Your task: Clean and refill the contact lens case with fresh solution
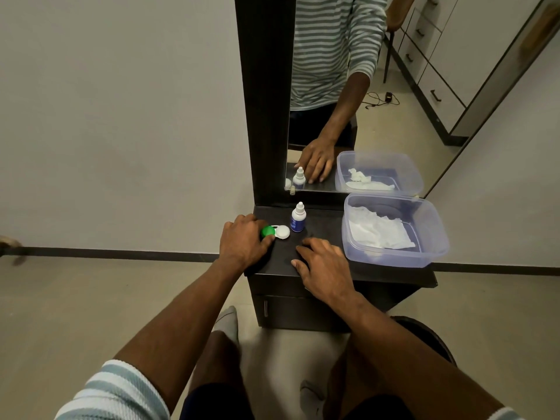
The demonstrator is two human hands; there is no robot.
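Head view, centre of the frame: the left hand (242, 241) curls around the green cap (268, 231) of the lens case (277, 232), which sits on the dark desk (321, 225) with both caps on. This looks like the very start, the case being taken up for opening. The right hand (322, 262) lies flat on the desk, fingers spread, holding nothing. The next move calls for a steady grip and a twist of that cap. Just right of the case stands the solution bottle (298, 217), capped. Further right, a plastic tub (394, 256) holds tissue (378, 233). Nothing blocks the case; the bottle stands near enough to knock.
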